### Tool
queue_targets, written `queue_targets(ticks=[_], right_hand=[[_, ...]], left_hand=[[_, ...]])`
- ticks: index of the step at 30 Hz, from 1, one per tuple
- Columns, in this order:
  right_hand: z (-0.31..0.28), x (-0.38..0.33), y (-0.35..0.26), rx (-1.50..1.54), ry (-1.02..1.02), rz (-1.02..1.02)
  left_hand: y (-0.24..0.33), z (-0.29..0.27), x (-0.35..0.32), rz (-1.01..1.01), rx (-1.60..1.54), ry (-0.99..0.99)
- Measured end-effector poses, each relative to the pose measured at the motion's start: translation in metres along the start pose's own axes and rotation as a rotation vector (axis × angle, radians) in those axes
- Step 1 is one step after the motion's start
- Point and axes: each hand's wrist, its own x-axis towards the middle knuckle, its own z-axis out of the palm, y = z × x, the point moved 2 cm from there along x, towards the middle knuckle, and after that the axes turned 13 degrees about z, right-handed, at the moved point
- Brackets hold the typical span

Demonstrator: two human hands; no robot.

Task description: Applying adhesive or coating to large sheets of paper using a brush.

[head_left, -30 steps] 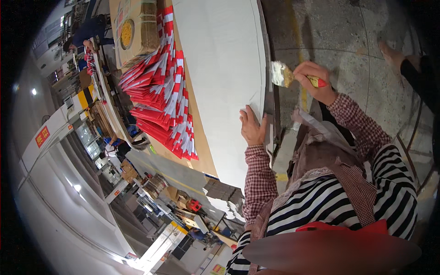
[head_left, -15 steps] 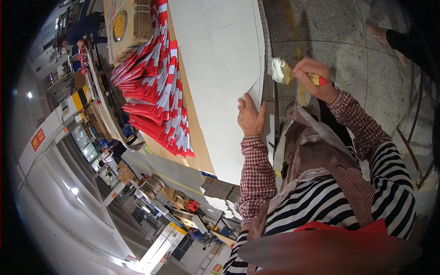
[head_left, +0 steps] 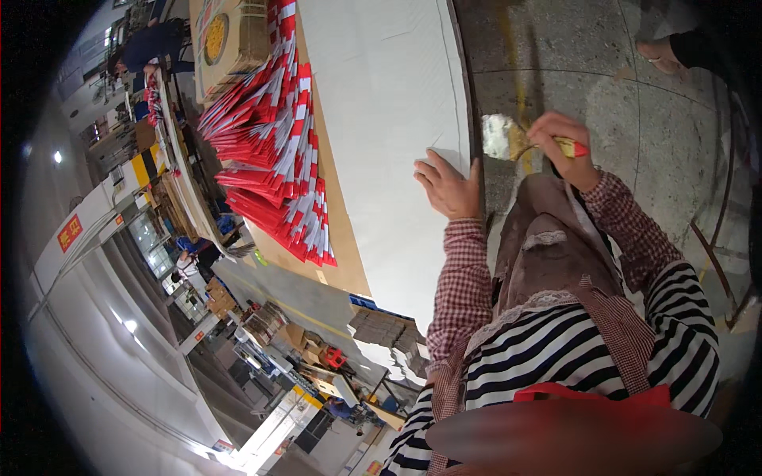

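Fingers spread, my left hand (head_left: 449, 189) rests on a large white sheet (head_left: 389, 95) close to its right edge. The sheet lies on the table with a few faint creases near that edge. Off to the right, past the table edge, my right hand (head_left: 562, 149) grips a wide paste brush (head_left: 500, 137) by its yellow and red handle. The brush head, coated white, points toward the table and appears apart from the sheet. Left of the sheet, fanned stacks of red and white printed paper pieces (head_left: 274, 159) lie on brown board.
A strapped cardboard bundle (head_left: 238, 40) stands behind the red stacks. Grey stacked cardboard (head_left: 389, 333) sits beyond the table's near left corner. At the upper right a person's foot (head_left: 660, 54) shows on the floor. Other workers are farther off at left, one by a long table (head_left: 176, 143).
My left hand has shifted right, nearer the sheet's edge, with its fingers more spread. The edge that was lifted by it now lies flat. The brush has moved slightly right, away from the table.
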Motion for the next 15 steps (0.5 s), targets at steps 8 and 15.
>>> queue_targets(ticks=[8, 15], right_hand=[[0.000, -0.018, 0.010, -0.040, 0.046, 0.018], [0.021, 0.007, 0.009, -0.063, 0.106, -0.159]], left_hand=[[-0.019, 0.007, -0.054, 0.044, 0.109, -0.093], [-0.057, -0.027, -0.040, 0.196, -0.197, -0.229]])
